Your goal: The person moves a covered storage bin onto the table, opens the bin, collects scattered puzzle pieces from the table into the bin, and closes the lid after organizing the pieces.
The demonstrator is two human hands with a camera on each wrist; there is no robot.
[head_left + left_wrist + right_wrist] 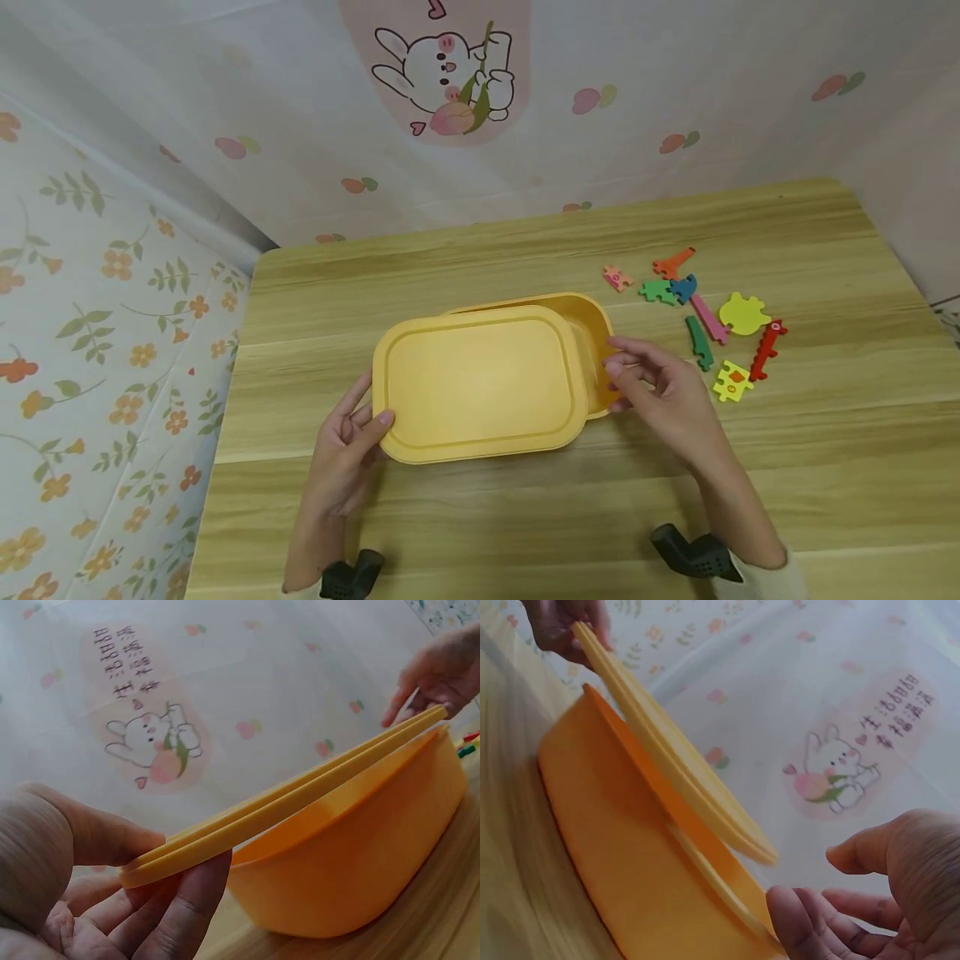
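My left hand (341, 454) pinches the left end of a pale yellow lid (480, 383), thumb on top and fingers underneath. In the left wrist view the lid slants over a deeper orange-yellow plastic box (352, 862), raised from its rim at the near end. From above, the lid is shifted left, baring the right end of the box's inside. At that right end is my right hand (667, 404), its fingertips right at the rim. The right wrist view shows its thumb and fingers (795, 922) spread apart, with nothing between them.
Several colourful puzzle pieces lie to the right of the box on the wooden table (510, 517), among them a yellow round piece (742, 314), a red strip (767, 350) and a green strip (699, 342). A patterned curtain (300, 125) hangs behind the table.
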